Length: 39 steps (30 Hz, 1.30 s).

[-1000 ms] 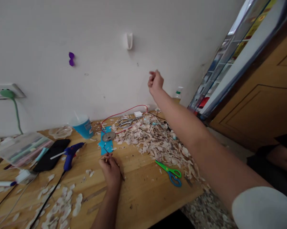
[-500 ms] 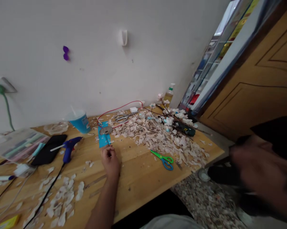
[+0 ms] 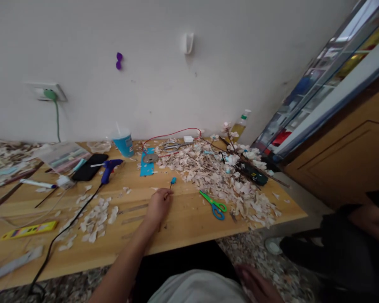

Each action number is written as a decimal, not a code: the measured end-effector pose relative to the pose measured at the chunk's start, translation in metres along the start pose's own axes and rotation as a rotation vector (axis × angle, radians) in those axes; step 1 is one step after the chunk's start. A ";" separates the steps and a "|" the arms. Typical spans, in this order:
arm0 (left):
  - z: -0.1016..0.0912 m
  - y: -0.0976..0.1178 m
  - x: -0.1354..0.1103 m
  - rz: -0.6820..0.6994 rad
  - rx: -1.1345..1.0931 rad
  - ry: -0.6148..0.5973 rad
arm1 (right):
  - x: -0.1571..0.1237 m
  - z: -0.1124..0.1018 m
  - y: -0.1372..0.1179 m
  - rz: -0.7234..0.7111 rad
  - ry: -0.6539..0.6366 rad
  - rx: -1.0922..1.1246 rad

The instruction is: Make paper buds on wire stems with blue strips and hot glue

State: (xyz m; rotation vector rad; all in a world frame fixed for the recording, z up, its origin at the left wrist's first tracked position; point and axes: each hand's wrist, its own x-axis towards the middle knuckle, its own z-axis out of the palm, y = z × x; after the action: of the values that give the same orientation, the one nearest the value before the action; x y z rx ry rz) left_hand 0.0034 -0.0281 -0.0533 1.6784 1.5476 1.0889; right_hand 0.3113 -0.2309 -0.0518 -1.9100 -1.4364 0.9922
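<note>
My left hand (image 3: 159, 206) is over the middle of the wooden table, fingers pinched on a thin dark stem with a blue tip (image 3: 173, 180). The tip points up and away from me. My right hand (image 3: 255, 283) hangs low beside my lap at the bottom edge, dim and partly cut off, its fingers unclear. Green and blue scissors (image 3: 216, 205) lie on the table right of my left hand. Beyond them spreads a pile of pale petals (image 3: 202, 168). A blue card (image 3: 147, 167) with a greyish oval piece (image 3: 150, 158) on it lies behind my left hand.
A purple glue gun (image 3: 109, 170), a black phone (image 3: 90, 166) and a blue cup (image 3: 123, 145) stand or lie at the left. Branches with white flowers (image 3: 236, 158) and a bottle (image 3: 240, 125) are at the back right. Another person (image 3: 350, 244) sits at the right.
My left hand has drawn away from the blue card, and the stem's blue tip now shows. The view has turned left. A blurred hand at the right is no longer there.
</note>
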 end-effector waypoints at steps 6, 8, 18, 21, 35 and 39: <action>-0.021 0.006 -0.013 0.048 0.170 -0.081 | 0.063 0.024 -0.041 -0.629 0.230 -0.321; -0.027 0.008 -0.016 0.076 0.252 -0.073 | 0.091 0.029 -0.062 -0.563 0.302 -0.516; -0.035 -0.001 -0.011 0.263 0.357 -0.048 | 0.106 0.037 -0.038 -0.572 0.212 -0.784; -0.028 -0.004 -0.007 0.300 0.440 -0.103 | 0.099 0.036 -0.034 -0.563 0.288 -0.819; -0.037 -0.002 -0.004 -0.032 0.400 -0.102 | 0.086 0.088 -0.076 -0.852 0.148 -0.593; -0.059 -0.012 0.017 -0.092 0.373 -0.009 | 0.084 0.112 -0.100 -0.937 0.019 -0.532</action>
State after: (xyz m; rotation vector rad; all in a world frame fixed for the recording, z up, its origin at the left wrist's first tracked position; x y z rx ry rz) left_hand -0.0540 -0.0154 -0.0321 1.8228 1.8904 0.7784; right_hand 0.1779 -0.1225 -0.0577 -1.2249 -2.3894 0.1457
